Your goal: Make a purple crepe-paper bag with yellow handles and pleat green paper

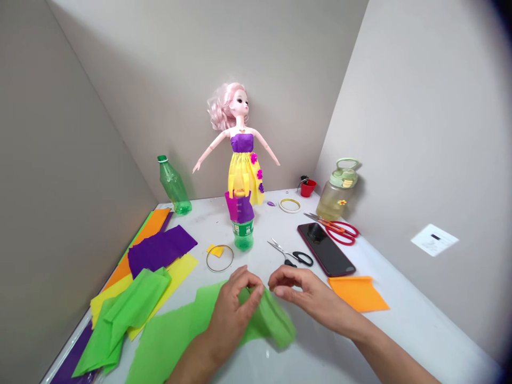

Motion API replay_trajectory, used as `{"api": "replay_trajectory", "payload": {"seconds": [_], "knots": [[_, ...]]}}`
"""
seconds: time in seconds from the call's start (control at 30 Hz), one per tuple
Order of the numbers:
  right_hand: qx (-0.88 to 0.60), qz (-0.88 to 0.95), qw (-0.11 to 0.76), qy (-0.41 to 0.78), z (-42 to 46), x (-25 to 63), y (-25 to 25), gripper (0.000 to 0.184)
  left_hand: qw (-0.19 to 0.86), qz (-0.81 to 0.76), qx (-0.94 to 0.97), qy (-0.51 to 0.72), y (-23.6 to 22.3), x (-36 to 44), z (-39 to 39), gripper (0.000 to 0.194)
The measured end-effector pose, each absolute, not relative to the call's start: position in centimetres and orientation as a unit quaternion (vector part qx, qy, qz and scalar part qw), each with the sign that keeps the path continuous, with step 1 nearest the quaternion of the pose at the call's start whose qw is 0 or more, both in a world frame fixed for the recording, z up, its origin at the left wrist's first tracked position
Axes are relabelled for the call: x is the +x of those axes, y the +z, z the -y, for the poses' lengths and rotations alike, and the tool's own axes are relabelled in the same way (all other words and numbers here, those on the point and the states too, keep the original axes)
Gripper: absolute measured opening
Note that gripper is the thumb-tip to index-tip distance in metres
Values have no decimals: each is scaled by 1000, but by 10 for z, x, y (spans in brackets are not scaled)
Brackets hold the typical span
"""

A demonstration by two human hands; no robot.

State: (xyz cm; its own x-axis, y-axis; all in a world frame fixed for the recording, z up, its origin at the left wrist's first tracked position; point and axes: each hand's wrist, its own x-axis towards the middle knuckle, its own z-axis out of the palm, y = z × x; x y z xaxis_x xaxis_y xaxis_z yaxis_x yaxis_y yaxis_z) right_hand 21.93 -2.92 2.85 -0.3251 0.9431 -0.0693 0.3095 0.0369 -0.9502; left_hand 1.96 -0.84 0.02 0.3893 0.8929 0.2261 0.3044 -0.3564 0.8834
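Observation:
A long piece of thin, soft green cloth (pixel 172 336) spreads over the table in front of me, its right end raised and bunched in folds. My left hand (pixel 236 304) pinches that gathered part between thumb and fingers. Close by on the right, my right hand (pixel 298 290) has curled fingers, with thumb and fingertips together beside the cloth's edge. Whatever those fingertips hold is too small to make out. Beyond both hands, a pink-haired doll (pixel 242 141) in a purple and yellow dress stands upright on a cut green bottle base (pixel 243 237).
Black-handled scissors (pixel 290 254), a phone (pixel 326 249) and red-handled scissors (pixel 336 229) lie to the right, near an orange piece (pixel 358 293). Coloured sheets (pixel 160 248) pile up leftward. A metal ring (pixel 220 258), green bottle (pixel 174 186), tape roll (pixel 290 206) and water jug (pixel 338 192) stand around.

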Motion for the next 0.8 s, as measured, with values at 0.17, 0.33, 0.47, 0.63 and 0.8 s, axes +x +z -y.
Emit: {"api": "replay_trajectory", "payload": {"seconds": [0.17, 0.33, 0.47, 0.63, 0.8], "knots": [[-473, 583, 357, 555, 28, 212, 21, 19, 376, -389, 772, 334, -5, 26, 14, 23], [-471, 577, 374, 553, 28, 212, 16, 14, 370, -399, 770, 332, -5, 25, 13, 25], [-480, 581, 370, 544, 28, 211, 17, 11, 376, -396, 770, 329, -5, 26, 13, 24], [-489, 582, 363, 539, 29, 210, 17, 8, 379, -392, 770, 331, -4, 27, 12, 25], [-506, 605, 369, 492, 29, 209, 15, 3, 377, -382, 776, 334, -4, 26, 12, 25]]}}
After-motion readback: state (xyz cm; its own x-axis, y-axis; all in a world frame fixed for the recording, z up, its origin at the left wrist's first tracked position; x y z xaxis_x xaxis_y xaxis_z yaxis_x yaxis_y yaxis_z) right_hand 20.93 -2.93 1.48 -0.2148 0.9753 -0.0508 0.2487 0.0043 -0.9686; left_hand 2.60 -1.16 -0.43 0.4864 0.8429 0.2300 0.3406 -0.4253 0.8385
